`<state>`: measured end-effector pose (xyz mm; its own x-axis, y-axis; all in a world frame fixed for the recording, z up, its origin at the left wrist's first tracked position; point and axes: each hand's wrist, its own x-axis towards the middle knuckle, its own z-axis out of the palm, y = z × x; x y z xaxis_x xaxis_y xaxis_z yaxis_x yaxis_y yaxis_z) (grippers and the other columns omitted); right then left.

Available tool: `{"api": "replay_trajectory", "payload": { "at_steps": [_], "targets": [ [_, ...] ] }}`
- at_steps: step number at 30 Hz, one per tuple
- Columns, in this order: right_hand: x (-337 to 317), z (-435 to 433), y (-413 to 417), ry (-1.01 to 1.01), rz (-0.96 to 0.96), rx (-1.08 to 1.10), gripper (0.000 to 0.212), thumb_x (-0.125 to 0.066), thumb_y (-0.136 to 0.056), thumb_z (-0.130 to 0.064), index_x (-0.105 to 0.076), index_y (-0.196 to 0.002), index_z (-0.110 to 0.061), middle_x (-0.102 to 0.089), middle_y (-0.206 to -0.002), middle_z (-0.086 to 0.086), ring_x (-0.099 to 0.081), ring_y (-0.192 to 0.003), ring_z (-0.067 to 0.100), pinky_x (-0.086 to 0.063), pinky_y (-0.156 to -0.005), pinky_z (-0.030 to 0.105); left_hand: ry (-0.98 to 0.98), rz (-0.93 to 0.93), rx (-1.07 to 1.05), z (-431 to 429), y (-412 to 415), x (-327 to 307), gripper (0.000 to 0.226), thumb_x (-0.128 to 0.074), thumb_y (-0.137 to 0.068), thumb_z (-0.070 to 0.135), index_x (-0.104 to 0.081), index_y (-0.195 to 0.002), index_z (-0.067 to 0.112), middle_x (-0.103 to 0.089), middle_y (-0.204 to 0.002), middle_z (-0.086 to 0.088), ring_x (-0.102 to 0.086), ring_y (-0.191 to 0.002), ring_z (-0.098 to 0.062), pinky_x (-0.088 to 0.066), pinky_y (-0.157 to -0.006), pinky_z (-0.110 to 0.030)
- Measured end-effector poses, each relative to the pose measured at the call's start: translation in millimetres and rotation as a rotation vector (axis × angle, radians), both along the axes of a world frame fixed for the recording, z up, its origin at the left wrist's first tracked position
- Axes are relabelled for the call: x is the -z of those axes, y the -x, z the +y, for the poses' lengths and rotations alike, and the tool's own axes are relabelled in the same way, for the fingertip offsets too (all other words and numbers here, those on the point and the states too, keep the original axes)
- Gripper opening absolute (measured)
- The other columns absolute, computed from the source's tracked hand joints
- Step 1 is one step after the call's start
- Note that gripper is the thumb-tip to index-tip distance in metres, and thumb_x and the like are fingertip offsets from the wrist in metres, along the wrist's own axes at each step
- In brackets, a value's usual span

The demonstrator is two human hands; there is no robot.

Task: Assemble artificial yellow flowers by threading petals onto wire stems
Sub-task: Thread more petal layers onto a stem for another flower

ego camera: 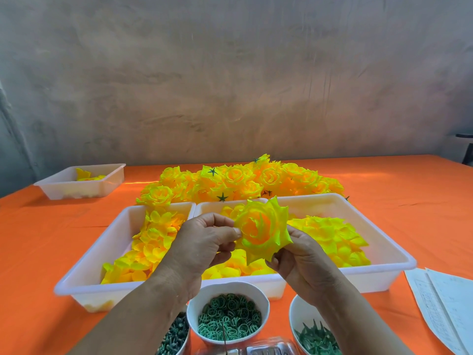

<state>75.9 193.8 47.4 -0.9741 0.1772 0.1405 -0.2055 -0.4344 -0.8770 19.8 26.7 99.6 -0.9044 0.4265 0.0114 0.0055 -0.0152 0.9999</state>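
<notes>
Nearest the person stand a bowl of green rings [227, 286], a bowl of spiky green leaf-pieces [294, 313] to its right and a pot of dark green pegs [174, 331] to its left. A thin dark wire [224, 336] rises in front of the ring bowl.

Just beyond, both hands hold one yellow flower [261, 230] in the air above the trays. The left hand [204, 242] pinches an outer petal at the flower's left edge between thumb and fingers. The right hand [304, 265] has its fingers curled under the lower edge, gripping from behind (any stem is hidden by the bloom).

The step looks to be seating and spreading the outer layer. To do it well, the right hand should stay the anchor at the base. The left hand should ease each petal outward in turn, pulling lightly at the edges so the layers do not twist or slide off centre. The face should stay turned up so the spiral can be checked.

Behind the hands, two white trays hold loose petals, the left tray [84, 265] and the right tray [378, 278] side by side and touching. Past them, finished flowers [243, 180] are heaped on the orange worktop [38, 239]. A small tray [102, 188] sits far left and papers [440, 303] lie at the right
</notes>
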Motion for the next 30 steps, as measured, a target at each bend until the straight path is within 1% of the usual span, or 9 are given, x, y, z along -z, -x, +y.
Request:
{"api": "replay_trajectory", "payload": {
  "at_steps": [4,6,9,13,19,22,26,28,30],
  "targets": [
    [-2,-2,4,0.008,-0.002,0.058,0.017,-0.075,-0.071,-0.01,-0.065,-0.085,-0.01,-0.056,-0.062,0.002,-0.044,-0.047,0.009,-0.034,-0.043,0.019,-0.018,0.128,-0.13,0,3,2,0.018,-0.069,-0.081,0.0,-0.062,-0.079,0.016,-0.06,-0.058,0.009,-0.054,-0.056,-0.011,-0.046,-0.056,-0.025],
    [-4,-2,6,0.032,-0.015,0.105,0.013,-0.07,-0.07,-0.016,-0.063,-0.081,-0.012,-0.055,-0.06,0.001,-0.045,-0.046,0.009,-0.033,-0.042,0.018,-0.05,0.207,-0.155,1,3,0,0.018,-0.07,-0.08,0.002,-0.063,-0.077,0.018,-0.059,-0.058,0.012,-0.053,-0.059,-0.012,-0.046,-0.056,-0.024],
    [-4,-2,7,0.028,-0.054,0.184,0.008,-0.066,-0.078,-0.013,-0.059,-0.076,-0.011,-0.053,-0.057,0.002,-0.044,-0.045,0.008,-0.033,-0.04,0.017,-0.066,0.372,-0.117,2,-5,-5,0.01,-0.075,-0.071,0.023,-0.066,-0.072,0.024,-0.06,-0.06,0.009,-0.054,-0.059,-0.01,-0.046,-0.056,-0.021],
    [-4,-5,8,-0.031,-0.104,0.263,0.016,-0.059,-0.09,-0.007,-0.057,-0.075,-0.011,-0.056,-0.058,0.0,-0.043,-0.045,0.008,-0.032,-0.041,0.017,0.147,0.627,-0.082,8,-12,-2,0.023,-0.076,-0.062,0.045,-0.064,-0.075,0.031,-0.062,-0.066,0.011,-0.054,-0.058,-0.002,-0.044,-0.055,-0.017],
    [-8,-9,5,-0.205,-0.132,0.345,0.019,-0.062,-0.089,-0.008,-0.058,-0.071,-0.012,-0.057,-0.063,0.004,-0.042,-0.046,0.008,-0.032,-0.043,0.018,0.466,1.072,-0.119,8,-10,6,0.018,-0.064,-0.071,0.03,-0.054,-0.086,0.034,-0.053,-0.076,0.017,-0.054,-0.074,-0.003,-0.044,-0.061,-0.016],
    [-9,-11,3,-0.283,-0.128,0.385,0.019,-0.063,-0.089,-0.01,-0.059,-0.071,-0.011,-0.059,-0.064,0.004,-0.044,-0.047,0.008,-0.035,-0.043,0.017,0.488,1.083,-0.178,7,-8,7,0.019,-0.057,-0.07,0.022,-0.054,-0.086,0.033,-0.05,-0.074,0.017,-0.052,-0.07,-0.001,-0.043,-0.06,-0.018],
    [-8,-14,2,-0.374,-0.112,0.442,0.019,-0.063,-0.089,-0.01,-0.059,-0.071,-0.011,-0.061,-0.064,0.004,-0.047,-0.049,0.008,-0.037,-0.046,0.019,0.469,1.032,-0.227,9,-6,7,0.018,-0.06,-0.074,0.017,-0.058,-0.084,0.033,-0.054,-0.069,0.016,-0.053,-0.064,0.0,-0.044,-0.058,-0.021],
    [-7,-14,1,-0.45,-0.103,0.489,0.02,-0.063,-0.089,-0.011,-0.059,-0.07,-0.012,-0.062,-0.066,0.01,-0.048,-0.05,0.01,-0.04,-0.049,0.023,0.461,0.995,-0.254,9,-4,7,0.015,-0.063,-0.079,0.018,-0.06,-0.083,0.031,-0.058,-0.067,0.014,-0.055,-0.061,-0.003,-0.048,-0.058,-0.025],
    [-7,-15,1,-0.57,-0.08,0.556,0.021,-0.063,-0.088,-0.014,-0.059,-0.068,-0.014,-0.063,-0.068,0.017,-0.05,-0.055,0.015,-0.043,-0.055,0.034,0.505,1.07,-0.274,9,-4,7,0.01,-0.066,-0.081,0.023,-0.059,-0.081,0.029,-0.057,-0.065,0.014,-0.055,-0.059,-0.009,-0.049,-0.056,-0.028]
  ]
}}
